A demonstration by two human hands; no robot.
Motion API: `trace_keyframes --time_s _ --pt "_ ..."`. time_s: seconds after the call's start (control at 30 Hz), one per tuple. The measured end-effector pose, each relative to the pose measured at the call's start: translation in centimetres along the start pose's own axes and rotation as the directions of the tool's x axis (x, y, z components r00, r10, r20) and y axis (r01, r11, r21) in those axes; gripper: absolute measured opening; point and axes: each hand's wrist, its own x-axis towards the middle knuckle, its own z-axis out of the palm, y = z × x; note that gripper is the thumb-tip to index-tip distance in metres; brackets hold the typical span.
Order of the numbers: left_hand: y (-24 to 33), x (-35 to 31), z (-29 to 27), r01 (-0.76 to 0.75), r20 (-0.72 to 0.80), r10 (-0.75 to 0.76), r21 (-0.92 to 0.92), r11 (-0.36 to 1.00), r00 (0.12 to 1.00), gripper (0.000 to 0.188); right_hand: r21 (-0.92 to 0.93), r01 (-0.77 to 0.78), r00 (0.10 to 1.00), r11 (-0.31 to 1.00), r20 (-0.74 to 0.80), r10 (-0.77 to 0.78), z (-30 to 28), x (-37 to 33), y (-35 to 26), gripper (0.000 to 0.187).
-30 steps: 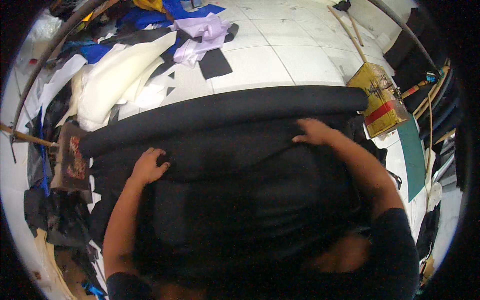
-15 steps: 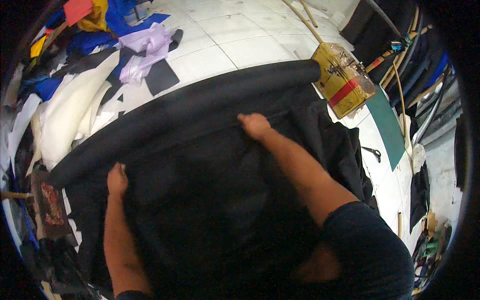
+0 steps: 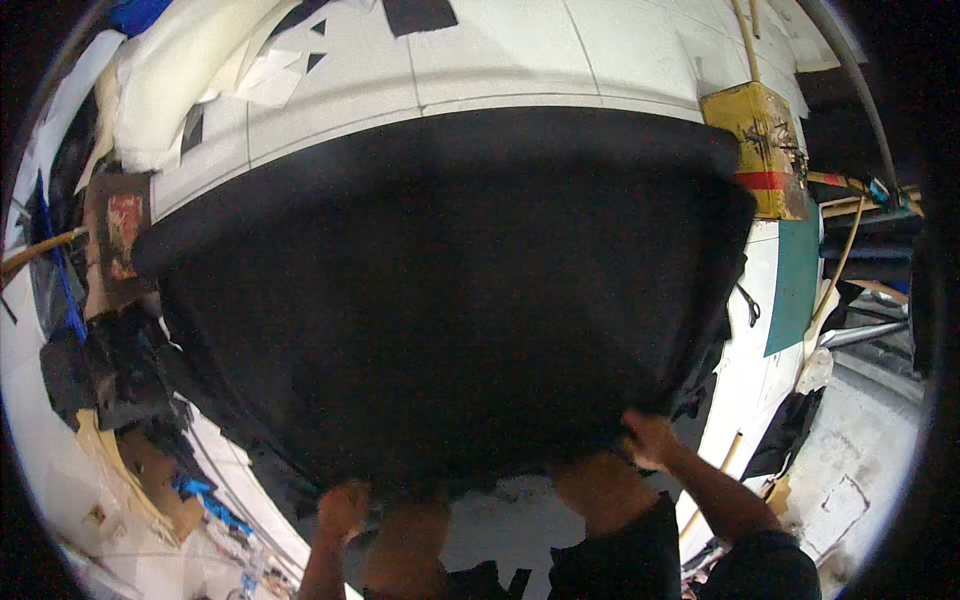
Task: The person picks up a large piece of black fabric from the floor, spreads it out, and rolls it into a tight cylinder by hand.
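Note:
A wide sheet of black fabric stretches from a black fabric roll at the far side toward my knees. My left hand is closed on the near edge of the fabric, beside my left knee. At the near right corner, my right hand grips the same edge, just past my right knee. The fingertips of both hands are partly lost in blur and dark cloth.
A yellow box with a red band stands at the roll's right end, a brown block at its left. Black-handled scissors and a green sheet lie to the right. Cream material is heaped at the far left.
Both hands have come from near the roll back to my knees, drawing the black fabric toward me. The cloth now lies smoother and more spread out. The view has shifted too.

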Motion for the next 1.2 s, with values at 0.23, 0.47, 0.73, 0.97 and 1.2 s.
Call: trace_keyframes --time_s 0.23,0.47,0.73,0.97,1.2 --pt "3.2 3.8 -10.2 0.003 0.245 -0.030 0.110 0.994 0.969 0.026 -0.101 0.015 0.653 0.995 0.754 0.067 -15.4 8.4 -3.9 0.045" --pt "0.2 34.3 -14.6 -0.204 -0.632 0.236 0.123 0.971 0.738 0.031 -0.265 0.012 0.761 0.964 -0.623 -0.181 -11.8 36.5 0.3 0.038" --pt "-3.8 38.8 -16.6 0.151 -0.575 -0.029 0.165 0.975 0.818 0.036 -0.187 0.024 0.787 0.982 -0.602 -0.134 -14.4 38.6 1.4 0.036" --pt "-0.4 15.5 -13.6 -0.043 -0.339 0.147 0.296 0.954 0.929 0.041 -0.365 0.172 0.920 0.915 -0.272 -0.282 -15.0 16.4 0.2 0.035" --pt "1.4 -6.0 1.8 0.092 0.543 0.011 -0.163 0.982 0.840 0.034 0.172 -0.123 0.617 0.977 0.785 -0.061 -3.7 -3.4 -2.9 0.040"
